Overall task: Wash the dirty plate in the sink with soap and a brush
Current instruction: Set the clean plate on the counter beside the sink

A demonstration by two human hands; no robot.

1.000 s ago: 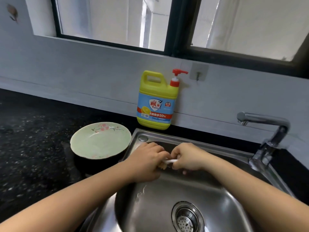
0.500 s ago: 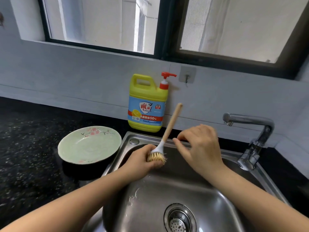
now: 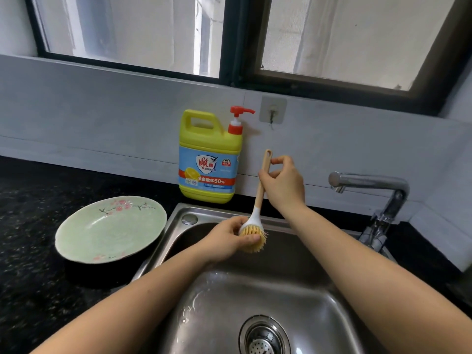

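A dish brush [image 3: 258,200] with a wooden handle, white neck and yellow bristles stands nearly upright over the steel sink [image 3: 255,297]. My left hand [image 3: 227,241] grips its bristle head at the sink's back edge. My right hand [image 3: 282,183] is closed around the upper handle, just below its tip. A pale green plate [image 3: 109,228] with pink blossoms rests on the black counter to the left of the sink. The yellow soap bottle [image 3: 209,159] with a red pump stands against the wall behind the sink.
A chrome tap [image 3: 378,198] rises at the sink's right rim, its spout pointing left. A wall hook [image 3: 272,110] sits just right of the pump. The drain strainer [image 3: 264,338] lies at the basin's bottom. The black speckled counter [image 3: 30,226] stretches left.
The brush went from lying hidden between both hands to standing upright. My right hand let go, rose, and now grips the upper handle. My left hand stays on the bristle head.
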